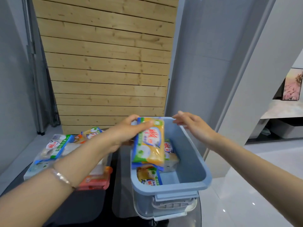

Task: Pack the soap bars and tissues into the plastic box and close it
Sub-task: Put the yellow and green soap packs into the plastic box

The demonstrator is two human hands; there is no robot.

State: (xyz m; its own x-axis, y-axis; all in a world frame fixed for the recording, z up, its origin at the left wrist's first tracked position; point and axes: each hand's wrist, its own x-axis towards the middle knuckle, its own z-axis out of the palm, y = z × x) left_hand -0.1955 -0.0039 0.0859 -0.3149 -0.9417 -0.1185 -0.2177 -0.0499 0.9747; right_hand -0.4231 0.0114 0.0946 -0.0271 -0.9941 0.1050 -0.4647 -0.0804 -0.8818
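Note:
A blue plastic box (188, 161) stands open in front of me on a dark table. My left hand (129, 130) grips a yellow soap pack (150, 141) at its top end and holds it over the box's left half. Inside the box lie another yellow soap pack (149, 176) near the front and a further pack (170, 154) behind it. My right hand (191, 123) hovers with fingers apart at the box's far right rim, holding nothing. On the left, more soap packs (55, 148) and an orange pack (96, 179) are piled together.
A wooden slat panel (106, 63) rises behind the table. A grey wall column (205, 71) stands to the right of the box. The box's latch handle (172, 205) faces me. A white glossy floor (246, 202) stretches to the right.

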